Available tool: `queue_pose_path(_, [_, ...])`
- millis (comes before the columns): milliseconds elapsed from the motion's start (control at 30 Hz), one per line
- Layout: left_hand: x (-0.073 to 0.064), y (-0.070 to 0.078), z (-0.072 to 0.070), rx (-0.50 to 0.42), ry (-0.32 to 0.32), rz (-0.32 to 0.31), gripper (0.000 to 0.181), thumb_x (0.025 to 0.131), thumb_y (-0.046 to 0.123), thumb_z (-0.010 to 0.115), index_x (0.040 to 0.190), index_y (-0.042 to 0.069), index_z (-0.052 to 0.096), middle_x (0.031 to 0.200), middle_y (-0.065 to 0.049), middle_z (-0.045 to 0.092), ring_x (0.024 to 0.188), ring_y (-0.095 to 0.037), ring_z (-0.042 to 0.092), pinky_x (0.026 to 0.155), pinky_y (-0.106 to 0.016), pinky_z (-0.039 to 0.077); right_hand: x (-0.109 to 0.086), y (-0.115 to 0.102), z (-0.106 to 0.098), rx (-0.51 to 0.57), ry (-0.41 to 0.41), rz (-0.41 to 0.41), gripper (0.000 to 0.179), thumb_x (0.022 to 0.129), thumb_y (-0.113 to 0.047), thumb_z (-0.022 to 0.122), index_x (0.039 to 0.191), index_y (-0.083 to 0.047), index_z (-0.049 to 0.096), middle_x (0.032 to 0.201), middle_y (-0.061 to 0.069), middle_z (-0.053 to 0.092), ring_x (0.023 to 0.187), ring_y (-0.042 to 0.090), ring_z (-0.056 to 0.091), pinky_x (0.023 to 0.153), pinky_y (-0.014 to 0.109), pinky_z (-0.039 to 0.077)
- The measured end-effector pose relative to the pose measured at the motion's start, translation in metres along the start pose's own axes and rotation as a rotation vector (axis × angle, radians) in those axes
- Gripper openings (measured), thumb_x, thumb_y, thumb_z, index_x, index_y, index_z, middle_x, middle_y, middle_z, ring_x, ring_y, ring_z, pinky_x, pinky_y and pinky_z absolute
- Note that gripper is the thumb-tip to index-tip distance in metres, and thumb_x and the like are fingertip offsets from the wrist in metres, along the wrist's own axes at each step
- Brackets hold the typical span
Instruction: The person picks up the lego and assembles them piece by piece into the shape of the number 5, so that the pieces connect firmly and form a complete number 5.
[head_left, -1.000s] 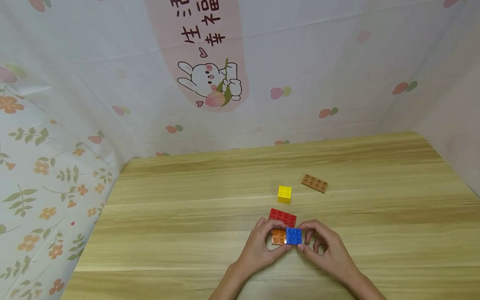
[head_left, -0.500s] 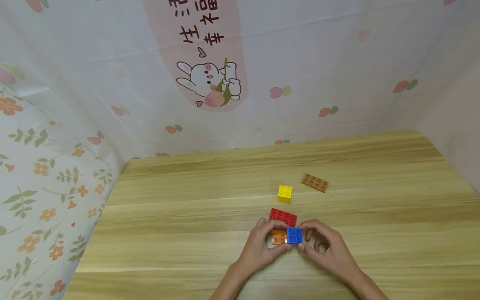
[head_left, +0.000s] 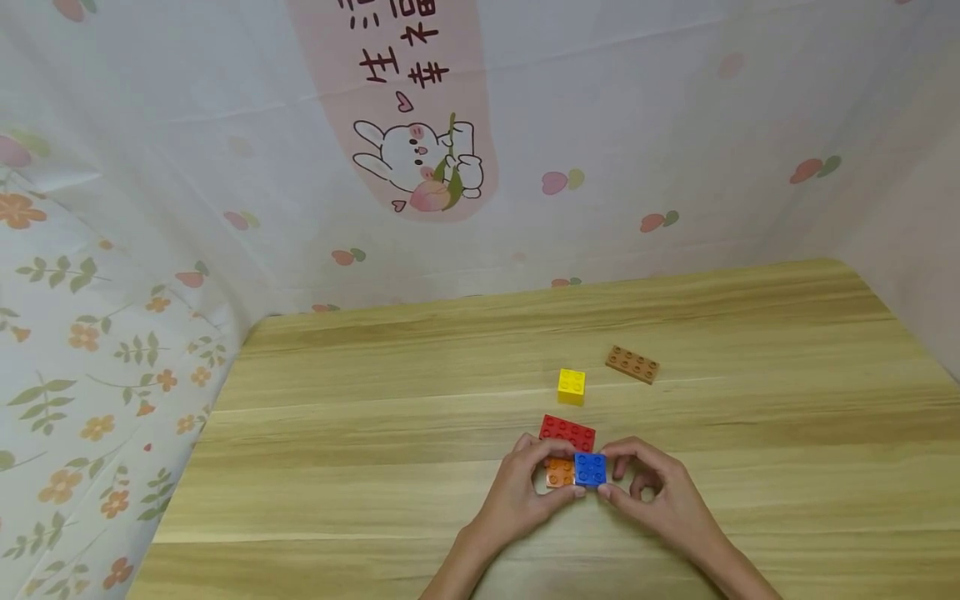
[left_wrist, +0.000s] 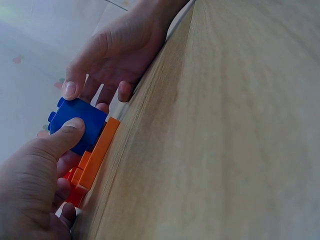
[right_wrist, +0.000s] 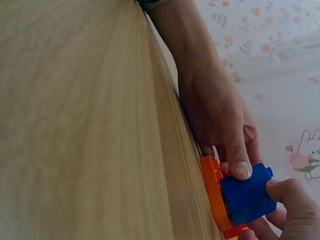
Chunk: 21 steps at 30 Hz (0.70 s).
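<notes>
A blue building brick (head_left: pixel 590 470), two studs by two, sits over the right end of a flat orange building brick (head_left: pixel 559 473) lying on the table. My left hand (head_left: pixel 522 490) pinches the blue brick, its thumb across the near face (left_wrist: pixel 75 125) and a fingertip at the far side. From the right, my right hand (head_left: pixel 654 488) also pinches the blue brick between thumb and index finger; its other fingers are curled. In the right wrist view the blue brick (right_wrist: pixel 250 195) stands slightly tilted against the orange brick (right_wrist: pixel 214 192). Whether it is fully seated I cannot tell.
Just behind the hands lies a flat red brick (head_left: pixel 567 432), partly covered by the left fingers. Further back are a yellow two-by-two brick (head_left: pixel 572 387) and a flat brown brick (head_left: pixel 632 364). A patterned cloth (head_left: pixel 600 125) hangs behind the wooden table (head_left: pixel 337 467).
</notes>
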<state>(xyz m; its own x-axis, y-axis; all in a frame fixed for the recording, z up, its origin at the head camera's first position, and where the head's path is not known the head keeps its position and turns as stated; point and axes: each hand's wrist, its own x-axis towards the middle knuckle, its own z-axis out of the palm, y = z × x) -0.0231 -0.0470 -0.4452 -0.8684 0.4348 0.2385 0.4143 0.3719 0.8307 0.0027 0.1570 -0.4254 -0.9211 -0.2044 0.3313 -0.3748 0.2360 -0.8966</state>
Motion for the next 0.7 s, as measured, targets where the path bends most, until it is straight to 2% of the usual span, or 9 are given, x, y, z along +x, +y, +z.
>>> queue_pose_path(367, [0.002, 0.002, -0.001, -0.022, -0.006, -0.009, 0.037, 0.077, 0.025, 0.077, 0.11, 0.019, 0.062, 0.102, 0.012, 0.064, 0.083, -0.005, 0.043, 0.072, -0.019, 0.042, -0.005, 0.028, -0.002, 0.002, -0.023, 0.023, 0.043, 0.07, 0.01, 0.075, 0.107, -0.009, 0.062, 0.083, 0.006, 0.057, 0.067, 0.018, 0.051, 0.045, 0.024, 0.043])
queue_pose_path(700, [0.001, 0.003, -0.001, -0.052, -0.016, -0.036, 0.036, 0.077, 0.026, 0.077, 0.11, 0.019, 0.062, 0.1, 0.013, 0.065, 0.082, -0.005, 0.043, 0.071, -0.02, 0.042, -0.005, 0.028, -0.001, 0.011, -0.024, -0.009, 0.044, 0.069, 0.012, 0.074, 0.106, -0.009, 0.061, 0.083, 0.006, 0.057, 0.067, 0.018, 0.051, 0.045, 0.024, 0.044])
